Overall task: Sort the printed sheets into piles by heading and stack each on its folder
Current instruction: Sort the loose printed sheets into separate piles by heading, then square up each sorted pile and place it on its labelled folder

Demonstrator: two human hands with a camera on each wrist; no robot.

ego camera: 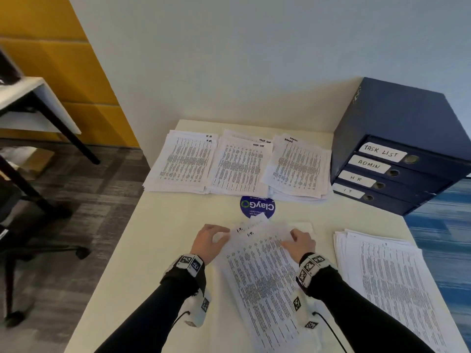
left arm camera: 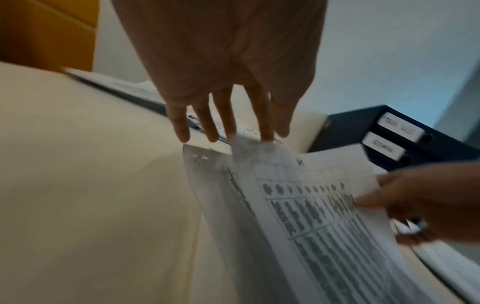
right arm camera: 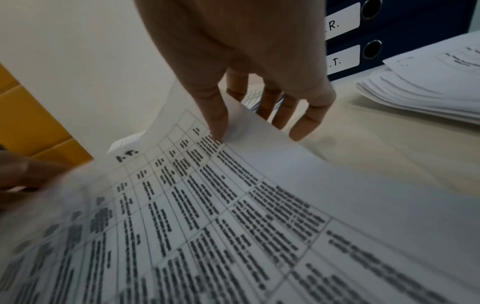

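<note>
Where the person works at the near centre of the desk point(ego camera: 163, 250), a loose bundle of I.T. sheets point(ego camera: 262, 271) lies fanned and skewed, its top edges lifted off the surface. The left hand point(ego camera: 210, 242) is at the bundle's upper left corner; the left wrist view shows its fingers point(left arm camera: 267, 127) extended downward, two tips touching the raised corner of a sheet, nothing clasped. The right hand point(ego camera: 300, 242) holds the upper right edge; in the right wrist view the thumb lies on the printed face and the other fingers point(right arm camera: 306, 121) curl behind the paper, so it pinches the top sheets.

Beyond the bundle, a round blue sticker point(ego camera: 257, 207) sits on the desk. Behind it, along the far edge, three sorted piles lie side by side: HR pile point(ego camera: 183, 161) on the left, task list pile point(ego camera: 238, 166) in the middle, admin pile point(ego camera: 298, 166) on the right, edges touching or overlapping. To their right stand four blue folders point(ego camera: 397, 159) stacked flat, labelled TASK LIST, ADMIN, HR and IT from the top down. An unsorted stack point(ego camera: 387, 276) lies near the right hand, at the desk's right edge.
</note>
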